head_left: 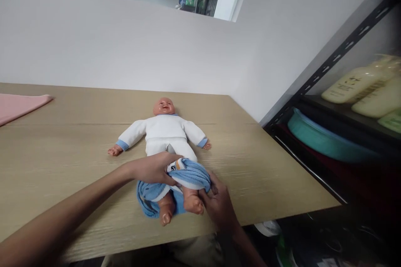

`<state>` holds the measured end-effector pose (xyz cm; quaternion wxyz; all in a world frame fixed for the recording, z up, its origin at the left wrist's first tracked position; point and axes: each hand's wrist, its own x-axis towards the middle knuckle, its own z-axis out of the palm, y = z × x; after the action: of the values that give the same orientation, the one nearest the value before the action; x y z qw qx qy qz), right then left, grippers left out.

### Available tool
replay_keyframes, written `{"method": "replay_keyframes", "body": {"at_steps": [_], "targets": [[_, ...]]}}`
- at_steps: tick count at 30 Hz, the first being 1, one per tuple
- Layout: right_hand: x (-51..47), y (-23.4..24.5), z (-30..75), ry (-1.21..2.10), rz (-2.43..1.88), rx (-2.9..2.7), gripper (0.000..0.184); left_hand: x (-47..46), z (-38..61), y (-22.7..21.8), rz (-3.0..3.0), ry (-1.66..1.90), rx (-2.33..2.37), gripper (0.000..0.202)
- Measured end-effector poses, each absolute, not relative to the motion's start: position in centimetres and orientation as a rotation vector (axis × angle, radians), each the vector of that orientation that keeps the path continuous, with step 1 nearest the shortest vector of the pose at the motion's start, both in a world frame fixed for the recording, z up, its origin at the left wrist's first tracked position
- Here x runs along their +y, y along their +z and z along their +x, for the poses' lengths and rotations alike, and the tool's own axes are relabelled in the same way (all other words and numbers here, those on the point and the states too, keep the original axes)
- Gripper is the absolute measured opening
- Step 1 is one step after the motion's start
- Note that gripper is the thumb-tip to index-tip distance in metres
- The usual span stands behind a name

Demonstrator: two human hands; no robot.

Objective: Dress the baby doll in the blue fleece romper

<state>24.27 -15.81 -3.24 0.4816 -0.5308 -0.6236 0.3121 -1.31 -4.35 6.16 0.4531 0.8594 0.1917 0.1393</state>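
A baby doll (166, 131) in a white top lies on its back on the wooden table (78, 150), head pointing away from me. Blue trousers (191, 175) are bunched around its legs, and both bare feet stick out toward me. My left hand (152, 169) reaches across and grips the bunched blue fabric at the doll's knees. My right hand (217, 202) holds the same fabric from the right, beside the doll's foot. Both hands are closed on the cloth.
A pink cloth (19, 106) lies at the table's far left. A black metal shelf (328, 75) stands at the right, holding pale bottles (360, 85) and a teal basin (322, 142). A white wall (125, 50) runs behind the table.
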Motion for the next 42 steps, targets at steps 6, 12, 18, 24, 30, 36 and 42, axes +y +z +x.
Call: {"method": "replay_keyframes", "body": {"at_steps": [6, 12, 18, 24, 30, 36, 42], "targets": [[-11.7, 0.1, 27.2, 0.873, -1.067, -1.941, 0.022, -3.8, -1.3, 6.6, 2.030, 0.256, 0.456, 0.049], [-11.1, 2.9, 28.1, 0.894, -0.964, -2.052, 0.032, -6.1, -2.0, 7.4, 2.262, 0.325, 0.787, 0.060], [-8.4, 4.0, 26.2, 1.065, -0.996, -2.076, 0.029, -8.5, -4.4, 7.8, 2.265, 0.376, 1.037, 0.050], [-5.9, 1.9, 25.2, 1.147, -1.021, -1.897, 0.038, -10.1, -7.6, 5.6, 2.247, 0.509, 1.307, 0.048], [-6.3, 3.1, 25.1, 1.051, -0.956, -2.095, 0.034, -12.1, -10.2, 3.7, 1.989, 0.684, 1.213, 0.032], [-4.8, 1.7, 23.5, 1.243, -0.948, -1.851, 0.040, -11.3, -9.3, 1.9, 1.626, 0.911, 1.117, 0.036], [-4.0, 0.1, 22.7, 1.031, -0.975, -1.785, 0.041, -11.1, -8.7, 0.1, 1.891, 1.047, 1.299, 0.030]]}}
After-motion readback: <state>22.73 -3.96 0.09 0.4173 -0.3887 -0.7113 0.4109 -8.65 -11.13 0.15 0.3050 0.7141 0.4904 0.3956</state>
